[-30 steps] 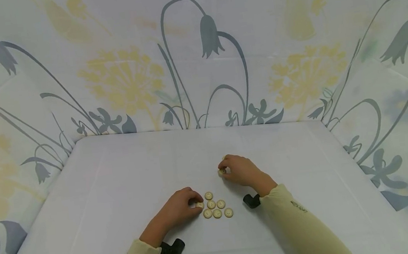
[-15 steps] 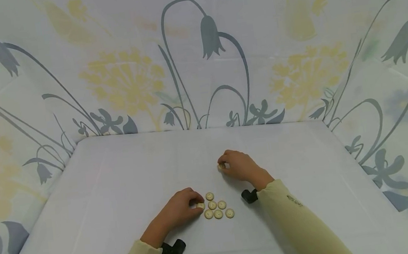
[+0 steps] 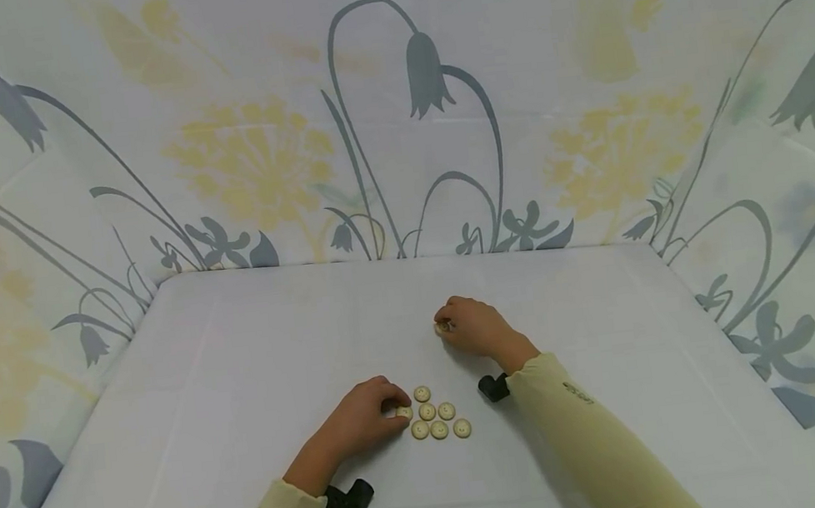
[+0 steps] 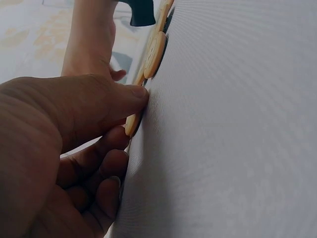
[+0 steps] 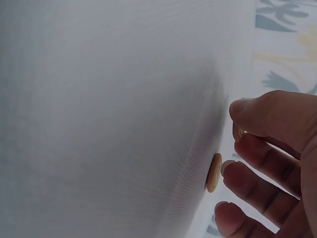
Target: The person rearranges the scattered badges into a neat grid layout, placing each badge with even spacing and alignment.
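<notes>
On white cloth (image 3: 273, 336), the left hand (image 3: 367, 414) pinches one button (image 3: 404, 413) beside six others (image 3: 427, 412); the right hand (image 3: 478, 328) pinches another button (image 5: 237, 133).

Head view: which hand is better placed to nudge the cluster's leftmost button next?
Left, I'd judge: the left hand pinches the leftmost button, right beside the rest of the cluster. The right hand is farther up the table, pinching another button.

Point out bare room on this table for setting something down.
The white table is bare left of the left hand, right of the beige right sleeve, and along the floral fabric backdrop. Crowded: right of the left hand, where round cream buttons cluster; another lies by the right hand.
</notes>
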A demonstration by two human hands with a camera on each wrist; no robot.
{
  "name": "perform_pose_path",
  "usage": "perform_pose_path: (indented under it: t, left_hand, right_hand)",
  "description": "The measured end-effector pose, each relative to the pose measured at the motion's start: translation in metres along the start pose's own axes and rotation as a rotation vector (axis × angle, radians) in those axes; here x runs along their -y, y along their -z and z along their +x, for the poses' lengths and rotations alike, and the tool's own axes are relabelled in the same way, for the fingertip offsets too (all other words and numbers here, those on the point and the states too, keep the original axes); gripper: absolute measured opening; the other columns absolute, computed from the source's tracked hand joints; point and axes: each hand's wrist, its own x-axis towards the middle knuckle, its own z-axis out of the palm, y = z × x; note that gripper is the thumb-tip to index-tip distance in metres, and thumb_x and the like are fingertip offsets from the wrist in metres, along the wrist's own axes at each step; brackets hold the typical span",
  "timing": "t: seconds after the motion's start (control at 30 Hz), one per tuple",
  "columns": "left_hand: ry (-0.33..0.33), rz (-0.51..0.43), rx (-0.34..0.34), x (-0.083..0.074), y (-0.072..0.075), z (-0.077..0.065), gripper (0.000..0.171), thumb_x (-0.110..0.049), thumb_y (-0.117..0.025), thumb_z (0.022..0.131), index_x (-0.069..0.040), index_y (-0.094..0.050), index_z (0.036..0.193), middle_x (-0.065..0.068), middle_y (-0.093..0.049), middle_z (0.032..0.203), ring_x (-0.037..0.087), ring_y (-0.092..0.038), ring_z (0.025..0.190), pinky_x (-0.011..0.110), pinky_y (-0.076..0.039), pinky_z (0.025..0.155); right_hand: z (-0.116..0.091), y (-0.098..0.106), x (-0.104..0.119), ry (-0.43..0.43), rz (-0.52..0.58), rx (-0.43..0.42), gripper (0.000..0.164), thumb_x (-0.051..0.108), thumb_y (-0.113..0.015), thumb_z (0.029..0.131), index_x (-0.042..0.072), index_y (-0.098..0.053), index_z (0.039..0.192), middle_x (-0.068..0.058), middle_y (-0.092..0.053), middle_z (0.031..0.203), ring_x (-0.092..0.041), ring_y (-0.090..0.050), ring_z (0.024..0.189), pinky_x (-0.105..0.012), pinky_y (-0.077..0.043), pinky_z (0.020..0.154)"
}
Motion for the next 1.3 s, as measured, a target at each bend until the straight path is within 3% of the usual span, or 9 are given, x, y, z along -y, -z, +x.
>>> perform_pose_path:
  t: [0.77, 1.3]
  left_hand:
    - [-0.009, 0.017, 0.004, 0.001, -0.001, 0.002, 0.015, -0.018, -0.072, 0.085, -0.013, -0.071, 0.100, -0.006, -0.061, 0.093, 0.010, -0.056, 0.088, 0.033, -0.048, 0.081]
    - [0.004, -0.002, 0.005, 0.001, 0.000, 0.002, 0.015, -0.018, -0.072, 0.086, -0.013, -0.071, 0.100, -0.006, -0.061, 0.092, 0.011, -0.057, 0.088, 0.033, -0.048, 0.081]
  right_hand:
    - [0.016, -0.003, -0.002, -0.053, 0.010, 0.042, 0.026, 0.023, -0.062, 0.094, 0.012, -0.069, 0.116, -0.007, -0.065, 0.109, -0.024, -0.062, 0.100, -0.040, -0.049, 0.090]
    - [0.017, -0.005, -0.004, -0.083, 0.044, 0.043, 0.027, 0.026, -0.063, 0.093, 0.012, -0.070, 0.115, -0.005, -0.066, 0.106, -0.022, -0.061, 0.095, -0.040, -0.050, 0.088]
